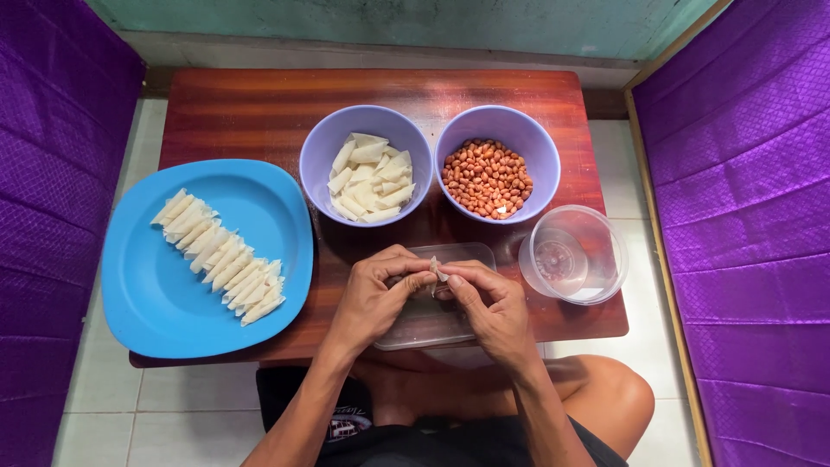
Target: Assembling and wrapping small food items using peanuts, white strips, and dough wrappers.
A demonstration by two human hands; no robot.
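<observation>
Together, both hands' fingers (421, 278) on wrapper (437, 270).

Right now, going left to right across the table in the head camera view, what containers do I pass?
Blue plate with a row of folded wrappers → purple bowl of wrapper pieces → purple bowl of peanuts → clear round plastic cup.
</observation>
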